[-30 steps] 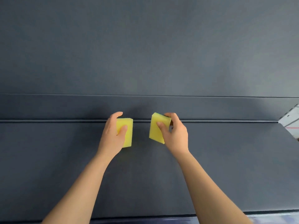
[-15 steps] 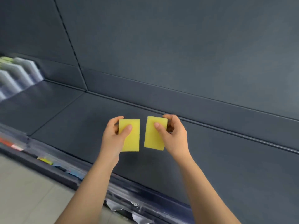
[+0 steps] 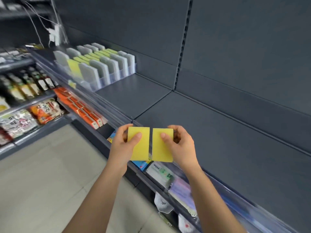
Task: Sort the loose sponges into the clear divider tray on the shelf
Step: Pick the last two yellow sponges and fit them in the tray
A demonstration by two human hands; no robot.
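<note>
I hold two yellow sponges side by side over the front edge of the dark shelf. My left hand [image 3: 121,145] pinches the left sponge [image 3: 140,148], thumb on its face. My right hand [image 3: 182,145] pinches the right sponge [image 3: 162,148] the same way. The two sponges almost touch along their inner edges. Far off to the upper left, the clear divider tray [image 3: 116,76] stands on the shelf with rows of grey and yellow-green sponges upright in it.
The dark grey shelf [image 3: 218,140] runs from the tray to the right, with a back panel behind it. Lower shelves at left hold bottles [image 3: 25,84], snack bags [image 3: 45,110] and orange boxes [image 3: 84,111]. Packaged goods sit under my hands. Beige floor lies at lower left.
My view has swung left, bringing the divider tray and the stocked lower shelves into sight. Both hands keep their sponges and have drawn them closer together, now over the shelf's front edge.
</note>
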